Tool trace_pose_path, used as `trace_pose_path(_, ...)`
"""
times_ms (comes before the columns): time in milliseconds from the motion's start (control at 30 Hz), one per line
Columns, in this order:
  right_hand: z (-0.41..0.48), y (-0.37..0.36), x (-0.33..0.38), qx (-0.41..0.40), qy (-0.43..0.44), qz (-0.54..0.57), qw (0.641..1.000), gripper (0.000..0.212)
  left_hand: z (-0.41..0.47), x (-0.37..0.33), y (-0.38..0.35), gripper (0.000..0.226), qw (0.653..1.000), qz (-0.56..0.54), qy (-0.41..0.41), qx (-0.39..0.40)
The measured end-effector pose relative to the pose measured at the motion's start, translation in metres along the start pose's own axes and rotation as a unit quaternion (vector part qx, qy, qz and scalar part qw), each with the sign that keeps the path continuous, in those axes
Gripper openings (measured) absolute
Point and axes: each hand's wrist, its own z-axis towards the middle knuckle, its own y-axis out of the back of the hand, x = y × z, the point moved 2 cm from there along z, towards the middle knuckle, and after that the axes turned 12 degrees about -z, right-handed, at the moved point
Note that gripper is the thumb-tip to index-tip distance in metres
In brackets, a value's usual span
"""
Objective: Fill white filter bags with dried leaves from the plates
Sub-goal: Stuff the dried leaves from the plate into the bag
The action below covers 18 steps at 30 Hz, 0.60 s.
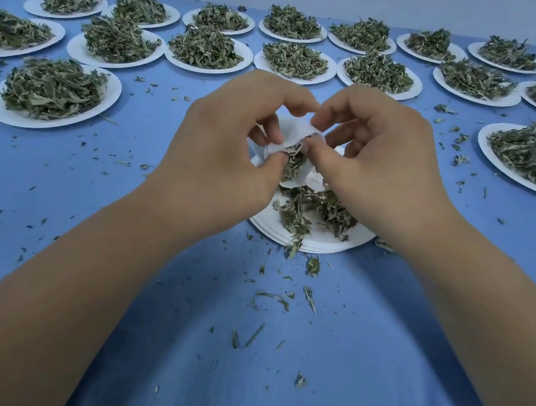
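A small white filter bag is held above a stack of white paper plates in the middle of the blue cloth. My left hand pinches the bag's left edge and my right hand pinches its right edge, with the mouth spread between them. Dried green leaves show inside the bag's mouth. A thin scatter of dried leaves lies on the top plate under my hands. Most of the bag's body is hidden behind my fingers.
Several white plates heaped with dried leaves stand in rows across the back, such as one at the left and one at the right. Leaf crumbs litter the blue cloth near me.
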Motion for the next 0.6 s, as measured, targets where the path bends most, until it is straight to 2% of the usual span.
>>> trace_pose_path(133, 0.0, -0.001, 0.002, -0.014, 0.006, 0.02, 1.0, 0.017, 0.0, -0.004, 0.0, 0.066, 0.999, 0.019, 0.005, 0.037)
trace_pose_path(267, 0.002, 0.0, 0.0, -0.027, 0.003, 0.083, 0.996, 0.016, 0.0, 0.001, 0.011, 0.083, 0.993, 0.0, 0.01, 0.12)
trace_pose_path(433, 0.004, 0.001, 0.0, -0.006, 0.009, 0.191, 0.981, 0.012, 0.001, 0.025, 0.02, 0.103, 0.985, 0.003, 0.086, 0.153)
trace_pose_path(500, 0.003, -0.001, 0.003, 0.006, 0.003, 0.223, 0.975, 0.012, 0.001, 0.031, 0.016, 0.101, 0.984, 0.012, 0.091, 0.153)
trace_pose_path(600, 0.002, -0.005, 0.007, 0.019, -0.013, 0.249, 0.968, 0.013, 0.001, 0.034, 0.014, 0.086, 0.985, 0.004, 0.11, 0.133)
